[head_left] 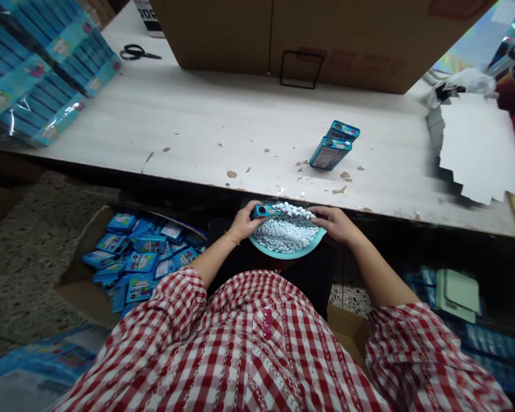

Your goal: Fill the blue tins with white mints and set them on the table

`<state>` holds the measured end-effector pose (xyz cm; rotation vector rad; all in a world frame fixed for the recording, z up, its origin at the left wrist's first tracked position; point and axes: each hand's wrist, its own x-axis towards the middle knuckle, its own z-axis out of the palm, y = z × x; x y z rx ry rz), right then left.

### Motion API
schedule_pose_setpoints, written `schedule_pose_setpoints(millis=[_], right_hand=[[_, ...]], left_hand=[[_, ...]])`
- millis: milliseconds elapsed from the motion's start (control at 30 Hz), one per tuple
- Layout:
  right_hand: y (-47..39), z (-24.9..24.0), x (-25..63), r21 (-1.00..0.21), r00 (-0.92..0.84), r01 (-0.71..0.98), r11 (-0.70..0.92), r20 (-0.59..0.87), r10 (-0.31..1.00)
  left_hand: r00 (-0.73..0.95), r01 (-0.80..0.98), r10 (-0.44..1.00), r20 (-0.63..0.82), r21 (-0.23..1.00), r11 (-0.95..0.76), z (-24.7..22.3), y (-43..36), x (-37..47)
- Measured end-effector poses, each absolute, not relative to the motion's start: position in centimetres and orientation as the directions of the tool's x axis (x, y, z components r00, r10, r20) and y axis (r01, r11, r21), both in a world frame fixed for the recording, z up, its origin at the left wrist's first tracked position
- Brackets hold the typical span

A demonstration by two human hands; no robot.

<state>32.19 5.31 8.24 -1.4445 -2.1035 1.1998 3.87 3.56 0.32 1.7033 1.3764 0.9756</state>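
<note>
My left hand (pixel 242 222) grips a small blue box (pixel 264 211), its end with a dark round spot turned up. The box is over the left rim of a turquoise bowl (pixel 311 249) in my lap. Small white balls (pixel 283 237) fill the bowl. A raised band of larger-looking white balls (pixel 292 210) runs from the box across to my right hand (pixel 331 222). The fingers of that hand close on the band's right end; whether a scoop or tray lies under the balls cannot be made out.
Two blue boxes (pixel 332 150) stand on the worn white table (pixel 197 131). Behind them are a large cardboard carton (pixel 223 40), a black wire stand (pixel 300 70) and scissors (pixel 138 53). Wrapped blue packs (pixel 38 74) sit left; white card sheets (pixel 476 149) right. A floor carton (pixel 79 286) holds several blue packets.
</note>
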Motion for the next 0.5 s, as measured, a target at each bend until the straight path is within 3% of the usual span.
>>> schedule_pose_setpoints(millis=[100, 233, 300, 500], right_hand=[[5.8, 11.3, 30.3, -0.626, -0.476, 0.742, 0.24, -0.239, 0.846], [6.0, 14.1, 27.5, -0.27, -0.43, 0.897, 0.35, -0.356, 0.829], [6.0, 15.0, 26.1, -0.146, -0.412, 0.91, 0.387, -0.402, 0.818], [5.4, 17.0, 24.6, -0.024, -0.403, 0.902, 0.432, -0.409, 0.819]], left_hand=[[0.185, 0.467, 0.976, 0.113, 0.864, -0.188, 0.3, 3.8, 5.1], [0.227, 0.479, 0.967, 0.119, 0.85, -0.217, 0.3, 3.9, 5.8], [0.24, 0.478, 0.963, 0.126, 0.848, -0.23, 0.1, 3.9, 5.8], [0.231, 0.466, 0.962, 0.146, 0.851, -0.241, -0.3, 3.5, 5.5]])
